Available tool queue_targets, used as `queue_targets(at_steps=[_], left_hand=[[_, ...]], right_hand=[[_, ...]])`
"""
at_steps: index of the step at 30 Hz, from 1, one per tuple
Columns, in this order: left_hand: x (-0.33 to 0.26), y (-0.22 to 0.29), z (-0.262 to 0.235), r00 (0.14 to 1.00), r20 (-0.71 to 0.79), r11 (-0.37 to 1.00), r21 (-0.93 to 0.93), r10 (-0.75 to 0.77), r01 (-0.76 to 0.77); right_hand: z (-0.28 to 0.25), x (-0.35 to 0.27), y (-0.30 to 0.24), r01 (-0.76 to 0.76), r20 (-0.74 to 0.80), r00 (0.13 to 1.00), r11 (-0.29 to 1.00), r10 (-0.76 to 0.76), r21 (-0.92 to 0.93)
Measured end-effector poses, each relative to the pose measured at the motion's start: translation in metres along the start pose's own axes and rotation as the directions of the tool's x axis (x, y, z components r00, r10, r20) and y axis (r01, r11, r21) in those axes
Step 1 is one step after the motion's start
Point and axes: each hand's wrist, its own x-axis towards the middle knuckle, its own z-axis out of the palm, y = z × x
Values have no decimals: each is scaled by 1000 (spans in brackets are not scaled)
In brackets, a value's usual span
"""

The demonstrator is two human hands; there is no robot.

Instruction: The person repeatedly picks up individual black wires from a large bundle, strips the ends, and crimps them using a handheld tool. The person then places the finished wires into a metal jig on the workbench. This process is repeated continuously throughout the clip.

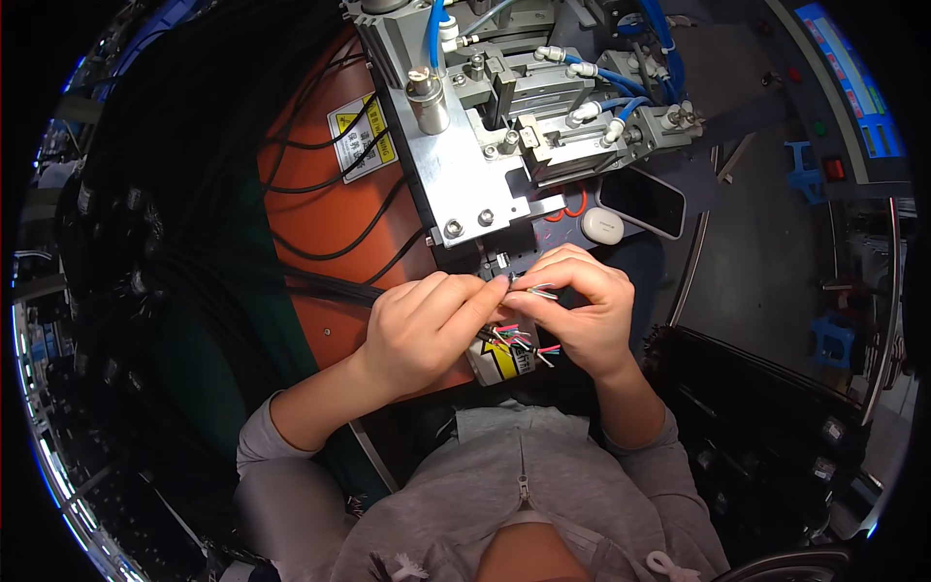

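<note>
My left hand point(419, 322) is closed around a bundle of black cables point(335, 287) that comes in from the left. Facing it, my right hand point(593, 308) pinches the end of one cable, where thin coloured wires point(543, 291) fan out between thumb and fingers. The fingertips of both hands nearly meet there. Below them, more cable ends with red, white, green and dark bare-stranded wires point(549, 351) stick out beneath my left hand. These hang over a white block with a yellow and black label point(500, 363). The exact grip inside my left palm is hidden.
Just ahead stands a metal machine point(461, 184) with blue air tubes point(621, 82). A phone point(645, 202), a white rounded case point(602, 226) and red-handled rings point(574, 202) lie right of it. Black cables pile up at left; a screen point(853, 78) stands far right.
</note>
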Motion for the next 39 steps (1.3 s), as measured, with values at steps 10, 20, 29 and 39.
queue_targets(at_steps=[10, 20, 29, 39], left_hand=[[3, 1, 0, 994, -93, 998, -52, -49, 45], [0, 0, 5, 997, -31, 998, -6, -69, 69], [-1, 5, -2, 1000, 30, 985, 173, 6, -11], [2, 13, 5, 970, 219, 945, 326, -108, 32]], right_hand=[[21, 8, 4, 219, -178, 959, 975, -219, -18], [19, 8, 3, 5, -192, 981, 988, 24, 152], [-4, 1, 4, -273, 41, 962, 943, 270, 192], [9, 8, 20, -36, -47, 999, 933, 20, -357]])
